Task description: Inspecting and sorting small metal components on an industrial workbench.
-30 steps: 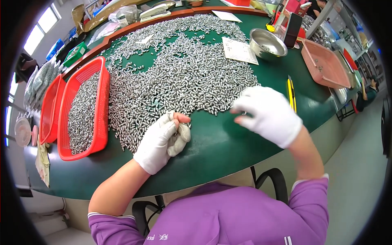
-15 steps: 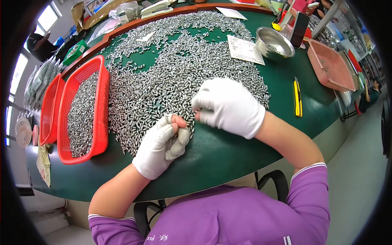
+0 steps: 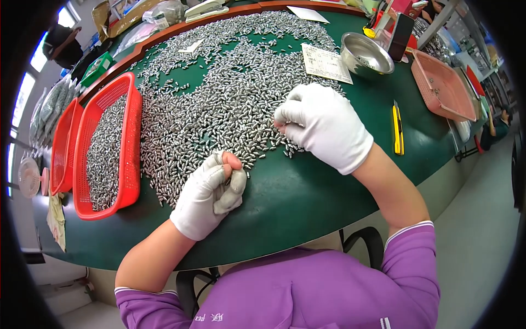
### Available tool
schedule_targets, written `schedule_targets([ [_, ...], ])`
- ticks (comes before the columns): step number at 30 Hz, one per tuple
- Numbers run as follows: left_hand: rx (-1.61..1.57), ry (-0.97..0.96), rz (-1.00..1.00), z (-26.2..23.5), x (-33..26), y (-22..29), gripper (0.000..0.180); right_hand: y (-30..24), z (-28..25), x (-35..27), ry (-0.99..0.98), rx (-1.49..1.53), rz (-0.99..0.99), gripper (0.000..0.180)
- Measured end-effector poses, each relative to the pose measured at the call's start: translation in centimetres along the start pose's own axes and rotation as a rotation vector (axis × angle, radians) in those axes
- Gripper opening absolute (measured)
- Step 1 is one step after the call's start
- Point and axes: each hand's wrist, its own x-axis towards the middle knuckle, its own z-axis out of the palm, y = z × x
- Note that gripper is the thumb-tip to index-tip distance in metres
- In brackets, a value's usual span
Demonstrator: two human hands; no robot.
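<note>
A wide spread of small silvery metal pieces (image 3: 241, 101), short and rounded like capsules, covers much of the green tabletop (image 3: 290, 205). At its near edge my left hand (image 3: 207, 194), in a white glove with bare fingertips showing, is closed with thumb and forefinger pressed together. Whatever lies in those fingers is too small or hidden to make out. Over the right part of the spread is my right hand (image 3: 327, 127), also gloved in white. Its fingers are curled into a pinch low over the pieces, their tips partly hidden, so I cannot see what they hold.
At the left, a red basket (image 3: 136, 159) holds more metal pieces, with another red basket (image 3: 67, 145) beyond it. A steel bowl (image 3: 368, 52) stands far right beside a paper slip (image 3: 326, 64). A yellow cutter knife (image 3: 398, 129) and a pink basket (image 3: 442, 90) are farther right.
My right hand has moved right and away from my left hand, over the pieces. My left hand keeps its pinch, almost in place. The whole view has shifted slightly.
</note>
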Motion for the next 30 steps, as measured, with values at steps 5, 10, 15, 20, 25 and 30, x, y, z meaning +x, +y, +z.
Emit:
schedule_targets([
  [5, 0.071, 0.008, -0.025, 0.4, 0.0, 0.2, 0.015, -0.4, 0.5, -0.7, -0.270, 0.006, -0.056, 0.007],
  [10, 0.071, 0.015, -0.020, 0.6, -0.2, 0.2, 0.010, -0.7, 1.8, -1.0, -0.297, -0.027, -0.051, 0.008],
  [15, 0.262, 0.073, -0.114, 1.2, -0.4, 0.5, 0.013, -0.8, 1.9, -0.8, -0.240, 0.129, -0.075, 0.009],
  [20, 0.392, 0.122, -0.170, 2.6, -0.6, 0.8, 0.018, -2.7, 1.8, -0.7, -0.217, 0.603, -0.033, 0.015],
  [25, 0.393, 0.156, -0.119, 2.2, -0.8, 0.3, 0.016, -2.8, 1.8, -1.0, -0.232, 0.691, 0.018, 0.017],
  [30, 0.367, 0.162, -0.100, 2.0, -0.8, 0.3, 0.016, -2.1, 1.4, -0.4, -0.039, 0.511, 0.034, 0.014],
])
